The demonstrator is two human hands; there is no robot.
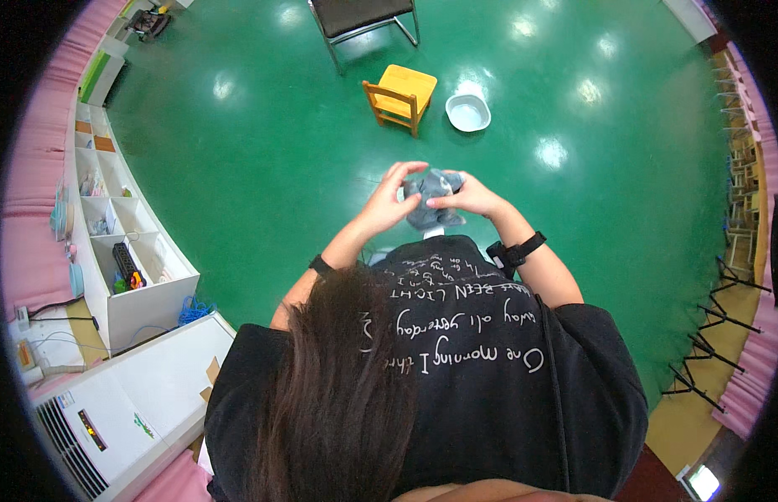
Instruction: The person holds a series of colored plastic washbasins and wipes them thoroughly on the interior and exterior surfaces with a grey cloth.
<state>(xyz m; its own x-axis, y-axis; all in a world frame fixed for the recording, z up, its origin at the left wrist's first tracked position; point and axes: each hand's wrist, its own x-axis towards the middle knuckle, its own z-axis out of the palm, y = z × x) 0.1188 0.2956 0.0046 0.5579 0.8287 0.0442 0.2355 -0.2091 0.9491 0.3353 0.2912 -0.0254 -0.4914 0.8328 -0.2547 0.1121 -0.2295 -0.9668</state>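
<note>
In front of my chest I hold a small grey plush toy (426, 216) with pale patches; its exact shape is partly covered by my fingers. My left hand (392, 199) curls round its left side, with the thumb against its front and the fingers arched over the top. From the other side my right hand (472, 197) grips it, thumb pressed on the front. A white tab (433, 233) hangs at the toy's lower end. Black bands are on both my wrists, the right one with a small dark device (504, 255).
Ahead on the green floor (263, 151) stand a small yellow wooden chair (405, 86), a pale basin (468, 113) and a black metal-framed chair (361, 15). White open shelves (146, 305) and a white air-conditioner unit (121, 427) are at left. Dark folding stands (711, 356) line the right.
</note>
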